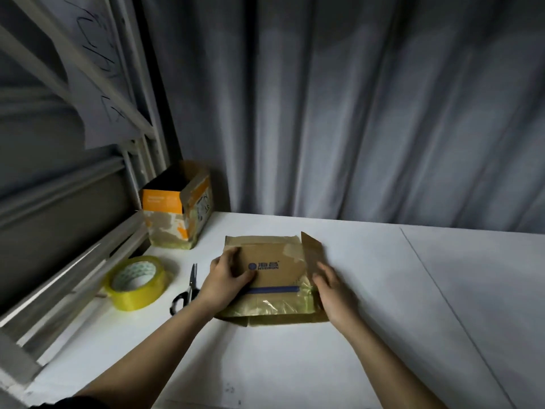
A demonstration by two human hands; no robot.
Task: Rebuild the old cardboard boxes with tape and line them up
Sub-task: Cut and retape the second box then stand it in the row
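Both forearms reaching forward, left hand [228, 277] fingers clamped on flattened box [274, 278], right hand [333, 286] fingers straight against its flap

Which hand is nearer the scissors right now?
Left. The left hand grips the flattened box's left edge, just right of the scissors. The right hand is at the box's far right side, the whole box between it and them.

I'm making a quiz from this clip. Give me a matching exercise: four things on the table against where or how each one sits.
1. tape roll
2. scissors
3. orange box
4. flattened box

a. standing open by the far left corner
b. under both hands
c. nearest the left edge
d. between the tape and the left hand

Pairs: 1-c, 2-d, 3-a, 4-b
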